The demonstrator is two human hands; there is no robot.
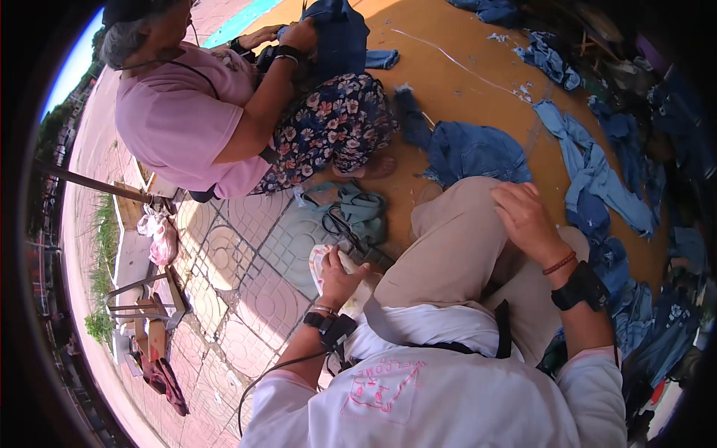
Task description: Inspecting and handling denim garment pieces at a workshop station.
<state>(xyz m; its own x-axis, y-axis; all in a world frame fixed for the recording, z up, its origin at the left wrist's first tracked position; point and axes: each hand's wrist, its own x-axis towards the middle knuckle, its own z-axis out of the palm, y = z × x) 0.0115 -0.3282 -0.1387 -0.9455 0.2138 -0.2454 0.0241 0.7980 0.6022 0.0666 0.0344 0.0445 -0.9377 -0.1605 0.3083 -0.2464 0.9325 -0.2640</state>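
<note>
My left hand [340, 278] rests on a white patterned item [319, 260], which I cannot make out, beside my beige-trousered leg, with its fingers apart and bent over the edge. My right hand [524, 218] lies on my raised right knee, fingers loosely spread and holding nothing. Just ahead of my left hand, dark-handled scissors [334, 226] lie by crumpled teal cloth [362, 201]. Beyond my knees lies a bunched piece of blue denim [474, 153] on the orange mat [463, 75].
A person [179, 134] in pink sits ahead-left, hands on dark denim [336, 45]. Denim pieces [597, 172] line the right side. Pink paving [239, 328] spreads leftward, with plastic bags [163, 246], a wooden frame [146, 306] and a pole [97, 183] near a planted edge.
</note>
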